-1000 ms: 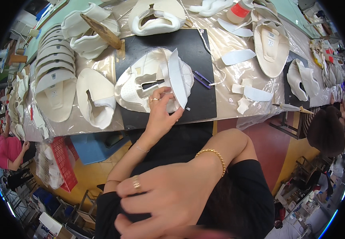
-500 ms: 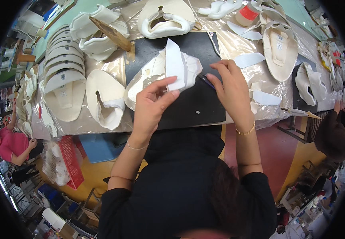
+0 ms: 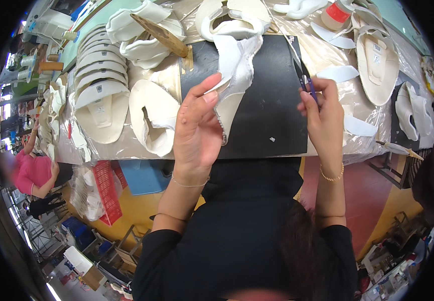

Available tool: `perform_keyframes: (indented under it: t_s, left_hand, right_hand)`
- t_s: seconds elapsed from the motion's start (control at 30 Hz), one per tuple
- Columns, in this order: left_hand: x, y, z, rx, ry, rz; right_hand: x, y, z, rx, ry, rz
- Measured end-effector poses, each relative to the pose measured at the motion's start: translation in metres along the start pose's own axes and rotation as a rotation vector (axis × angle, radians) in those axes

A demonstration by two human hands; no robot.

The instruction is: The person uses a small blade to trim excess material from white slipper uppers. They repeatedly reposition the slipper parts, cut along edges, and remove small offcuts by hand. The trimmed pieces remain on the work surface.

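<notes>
Head view: left hand [image 3: 198, 129], thumb and fingers pinched, has the white shoe upper [image 3: 239, 75] over the black mat [image 3: 274, 110] at the table's [image 3: 114, 151] near edge; right hand [image 3: 325, 116], well apart, grips purple snips [image 3: 312, 92].

One left hand [image 3: 197, 123] and one right hand [image 3: 323, 108] shown above the table [image 3: 121, 152], one white shoe upper [image 3: 241, 75] and one purple-handled pair of snips [image 3: 312, 91] held, one wooden stick [image 3: 159, 35] and one red-banded bottle [image 3: 336, 15] placed toward the far edge

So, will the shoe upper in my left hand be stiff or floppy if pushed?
The upper probably flexes, as it looks curved and bunched in the left hand. It's likely light for its size, given its thin-looking edges.
</notes>
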State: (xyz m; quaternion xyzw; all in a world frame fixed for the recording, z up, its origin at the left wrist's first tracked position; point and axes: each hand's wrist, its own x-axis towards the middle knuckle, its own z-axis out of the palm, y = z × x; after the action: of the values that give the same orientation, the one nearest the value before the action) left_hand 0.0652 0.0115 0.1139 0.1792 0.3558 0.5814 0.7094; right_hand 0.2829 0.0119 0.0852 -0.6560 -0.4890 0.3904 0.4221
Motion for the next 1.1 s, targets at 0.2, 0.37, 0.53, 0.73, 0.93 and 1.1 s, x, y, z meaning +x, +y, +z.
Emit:
perform_keyframes:
  t_s: [0.2,0.37,0.53,0.73,0.93,1.1]
  left_hand:
    - [0.003,0.002,0.009,0.036,0.0,0.036]
    - [0.0,0.002,0.011,0.016,0.026,0.087]
    - [-0.004,0.002,0.014,0.019,-0.012,0.165]
    - [-0.005,-0.001,0.016,-0.003,-0.039,0.197]
    - [-0.005,-0.005,0.015,0.004,0.006,0.207]
    - [-0.004,-0.007,0.009,0.032,0.015,0.25]
  right_hand:
    - [-0.021,-0.061,0.015,-0.124,-0.132,-0.53]
    - [-0.02,-0.081,0.022,-0.333,-0.09,-0.653]
    - [-0.019,-0.091,0.026,-0.47,-0.073,-0.718]
    - [-0.019,-0.094,0.028,-0.565,-0.061,-0.765]
    - [-0.021,-0.098,0.028,-0.618,-0.055,-0.771]
    - [-0.02,-0.097,0.028,-0.669,-0.046,-0.798]
